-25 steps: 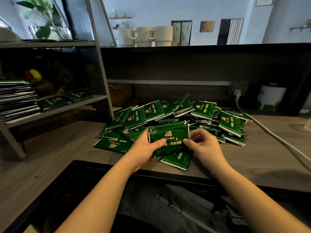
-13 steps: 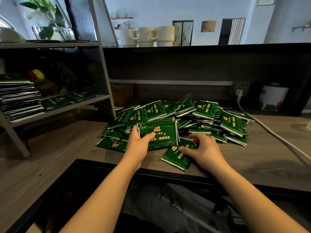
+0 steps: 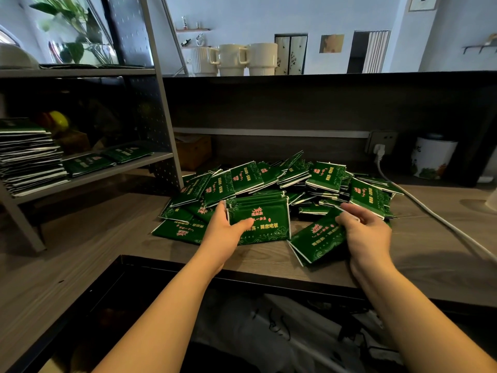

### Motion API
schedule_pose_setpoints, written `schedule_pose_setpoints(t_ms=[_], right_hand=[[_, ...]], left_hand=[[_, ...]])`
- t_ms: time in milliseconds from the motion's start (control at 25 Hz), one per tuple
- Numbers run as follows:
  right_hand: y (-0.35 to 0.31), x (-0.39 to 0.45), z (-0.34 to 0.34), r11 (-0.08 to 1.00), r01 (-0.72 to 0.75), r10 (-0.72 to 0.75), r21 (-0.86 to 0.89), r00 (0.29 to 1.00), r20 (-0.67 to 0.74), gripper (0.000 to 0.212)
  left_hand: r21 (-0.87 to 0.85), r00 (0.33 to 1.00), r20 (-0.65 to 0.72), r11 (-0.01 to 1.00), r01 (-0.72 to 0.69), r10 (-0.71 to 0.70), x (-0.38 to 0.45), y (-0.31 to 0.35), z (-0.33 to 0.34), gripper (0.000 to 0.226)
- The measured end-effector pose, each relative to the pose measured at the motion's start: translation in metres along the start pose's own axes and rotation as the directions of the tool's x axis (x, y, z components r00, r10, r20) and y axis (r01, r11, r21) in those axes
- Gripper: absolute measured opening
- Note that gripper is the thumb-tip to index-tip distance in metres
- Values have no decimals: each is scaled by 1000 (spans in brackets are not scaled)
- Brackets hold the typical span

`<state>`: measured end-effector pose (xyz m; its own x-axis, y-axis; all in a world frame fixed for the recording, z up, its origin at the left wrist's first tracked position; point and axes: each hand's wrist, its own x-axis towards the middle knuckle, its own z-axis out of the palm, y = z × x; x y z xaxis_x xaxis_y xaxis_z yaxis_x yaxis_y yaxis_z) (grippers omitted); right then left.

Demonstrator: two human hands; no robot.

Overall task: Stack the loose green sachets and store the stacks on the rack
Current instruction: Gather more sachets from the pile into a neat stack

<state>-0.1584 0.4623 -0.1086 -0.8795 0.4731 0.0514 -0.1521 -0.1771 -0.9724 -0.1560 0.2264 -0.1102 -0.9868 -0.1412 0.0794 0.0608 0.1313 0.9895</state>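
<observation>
A heap of loose green sachets (image 3: 325, 179) covers the middle of the wooden table (image 3: 80, 246). My left hand (image 3: 224, 234) grips a small stack of green sachets (image 3: 265, 222) by its left edge, standing it on the table in front of the heap. My right hand (image 3: 367, 234) lies at the heap's front right, with its fingers curled over the far end of a loose sachet (image 3: 317, 239) that lies flat there. The grey metal rack (image 3: 121, 170) at the left holds a tall sachet stack (image 3: 29, 157) and two low ones (image 3: 88, 164).
A white cable (image 3: 430, 211) runs from the wall socket (image 3: 380, 141) across the table's right side. A white jar (image 3: 433, 157) stands at the back right and a wooden box (image 3: 193, 150) behind the heap. Mugs (image 3: 234, 59) line the upper ledge. The table's black front edge (image 3: 188, 266) borders a gap.
My right hand let go of the held stack and moved right onto a loose sachet at the heap's front. My left hand kept the stack and shifted it slightly left.
</observation>
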Motion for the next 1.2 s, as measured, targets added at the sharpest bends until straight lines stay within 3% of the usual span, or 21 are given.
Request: schedule_pose_setpoints(t_ms=[240,440,560,680,760,880,1000,1120,1200], right_hand=[[-6,-4,3,987,-64,48,147,993,110,33],[-8,1,0,945,-91,84,313,996,35,36],[-2,-2,6,975,-96,44,202,969,245,32],[8,-8,13,987,118,-61,-112,905,421,29],[11,-10,15,943,235,-104,-236,881,462,21],[14,-8,17,904,318,-150,-286,862,484,17],[14,-8,18,850,368,-142,-377,850,507,31],[10,-11,17,893,295,-49,-341,815,577,81],[7,-16,17,908,247,34,-338,761,647,83]], left_hand=[[149,999,8,988,37,-39,-3,4,3,98],[198,1000,6,980,28,-29,-6,7,3,96],[182,997,45,981,60,-70,-6,10,4,86],[114,993,66,990,85,-93,-9,11,4,75],[135,991,95,988,81,-94,-10,12,5,88],[347,986,134,937,48,-100,-10,10,5,124],[304,986,150,952,28,-77,-5,1,1,108],[223,974,220,975,-3,-47,-5,0,-1,66],[287,957,281,958,-18,-67,-8,4,3,54]])
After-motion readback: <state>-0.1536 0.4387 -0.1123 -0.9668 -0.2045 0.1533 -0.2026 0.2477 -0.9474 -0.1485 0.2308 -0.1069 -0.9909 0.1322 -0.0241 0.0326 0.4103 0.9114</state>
